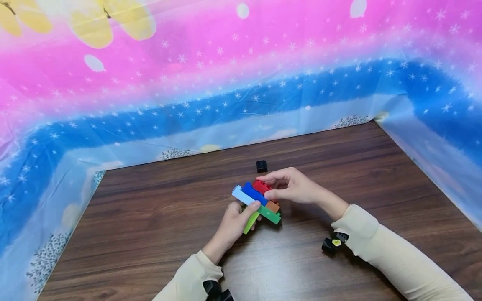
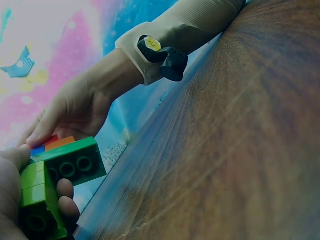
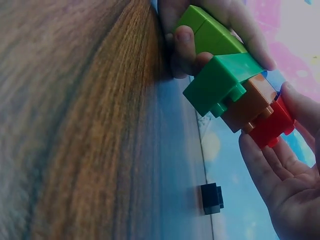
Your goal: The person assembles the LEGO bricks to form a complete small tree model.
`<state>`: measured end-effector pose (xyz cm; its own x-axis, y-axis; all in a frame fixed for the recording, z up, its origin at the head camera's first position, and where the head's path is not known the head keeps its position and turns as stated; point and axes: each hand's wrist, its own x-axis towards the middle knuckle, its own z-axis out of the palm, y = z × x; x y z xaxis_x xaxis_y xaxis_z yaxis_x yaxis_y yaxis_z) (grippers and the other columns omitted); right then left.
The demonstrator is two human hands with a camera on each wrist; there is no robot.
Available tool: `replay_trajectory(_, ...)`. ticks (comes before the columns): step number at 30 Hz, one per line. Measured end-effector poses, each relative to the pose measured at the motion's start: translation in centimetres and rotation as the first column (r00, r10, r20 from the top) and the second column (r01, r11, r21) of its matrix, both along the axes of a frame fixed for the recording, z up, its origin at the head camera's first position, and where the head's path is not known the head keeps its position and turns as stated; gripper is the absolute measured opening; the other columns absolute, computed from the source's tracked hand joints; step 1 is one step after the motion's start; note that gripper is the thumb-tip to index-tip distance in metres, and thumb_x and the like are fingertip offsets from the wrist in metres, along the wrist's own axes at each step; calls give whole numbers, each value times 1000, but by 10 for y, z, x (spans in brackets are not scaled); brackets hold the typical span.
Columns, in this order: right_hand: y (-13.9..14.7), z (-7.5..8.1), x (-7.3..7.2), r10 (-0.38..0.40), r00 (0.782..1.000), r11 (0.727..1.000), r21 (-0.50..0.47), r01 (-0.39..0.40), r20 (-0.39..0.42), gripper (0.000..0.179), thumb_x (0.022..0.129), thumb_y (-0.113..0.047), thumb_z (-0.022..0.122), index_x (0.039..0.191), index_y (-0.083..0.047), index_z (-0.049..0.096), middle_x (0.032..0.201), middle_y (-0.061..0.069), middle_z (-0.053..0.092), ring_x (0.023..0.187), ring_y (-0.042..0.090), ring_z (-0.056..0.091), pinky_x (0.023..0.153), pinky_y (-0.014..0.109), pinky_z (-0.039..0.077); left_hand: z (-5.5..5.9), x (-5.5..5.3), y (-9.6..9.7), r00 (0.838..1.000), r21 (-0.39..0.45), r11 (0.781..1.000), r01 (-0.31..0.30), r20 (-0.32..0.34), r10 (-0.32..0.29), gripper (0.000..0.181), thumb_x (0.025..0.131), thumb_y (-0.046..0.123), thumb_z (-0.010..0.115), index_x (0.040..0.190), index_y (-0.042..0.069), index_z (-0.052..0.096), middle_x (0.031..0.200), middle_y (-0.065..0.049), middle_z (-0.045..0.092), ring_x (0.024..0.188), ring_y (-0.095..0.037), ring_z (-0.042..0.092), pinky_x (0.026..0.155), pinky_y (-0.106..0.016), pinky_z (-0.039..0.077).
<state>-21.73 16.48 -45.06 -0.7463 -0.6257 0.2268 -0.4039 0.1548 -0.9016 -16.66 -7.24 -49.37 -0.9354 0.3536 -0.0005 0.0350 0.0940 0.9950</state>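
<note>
My left hand (image 1: 233, 221) grips a joined set of toy building bricks above the table, its thumb across the top. A lime brick (image 3: 212, 32) sits inside that hand's fingers. A green brick (image 1: 270, 215), an orange brick (image 3: 252, 102), a blue brick (image 1: 254, 195) and a light blue brick (image 1: 242, 195) make up the rest of the set. At its far end, my right hand (image 1: 299, 187) pinches a red brick (image 3: 272, 125) between thumb and fingers, against the orange and blue bricks. Whether the red brick is fully pressed on, I cannot tell.
A black brick (image 1: 261, 166) lies by itself on the brown wooden table (image 1: 150, 217), just beyond my right hand. A pink and blue printed cloth (image 1: 226, 92) hangs along the table's far and side edges. Both sleeves carry black wrist cameras (image 1: 329, 246).
</note>
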Motion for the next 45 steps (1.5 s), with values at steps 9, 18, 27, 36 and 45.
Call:
replay_trajectory(9,-1,-3,-2,33,999,999,-11,-33,7,46,98,-11,77,139,4,65,127,19,73,96,26,72,80,37,62,-1,1,-2,1000,-2,1000,-3,2,3,34,110,24,58,123,-7,62,80,-11,66,57,-16,55,53,-23,48)
replay_trajectory(18,1,-8,-6,66,996,998,-29,-64,67,46,100,-11,75,141,3,62,123,18,72,99,29,71,81,38,62,0,2,-1,1000,-7,1000,-13,2,13,33,109,23,59,122,-7,62,78,-10,65,55,-15,54,52,-23,47)
replay_trajectory(27,-3,-4,-1,33,999,999,-7,-32,21,43,99,-12,76,139,1,65,121,15,73,98,29,70,81,36,61,0,2,-1,1000,-8,1000,-7,-2,7,33,109,25,59,122,-6,62,81,-11,65,58,-16,54,54,-23,48)
replay_trajectory(36,0,-3,-2,80,995,996,-35,-78,59,42,100,-9,73,139,4,63,122,19,73,98,29,70,80,36,62,0,1,0,1000,11,1000,5,-27,-5,31,109,23,60,118,-7,63,79,-12,64,58,-16,55,54,-24,47)
replay_trajectory(45,-6,1,3,36,999,999,-37,-36,5,41,98,-11,76,136,2,67,118,15,75,97,27,72,82,35,62,1,2,-2,1000,11,1000,0,-19,1,32,109,23,59,119,-7,63,79,-13,64,59,-16,54,55,-23,47)
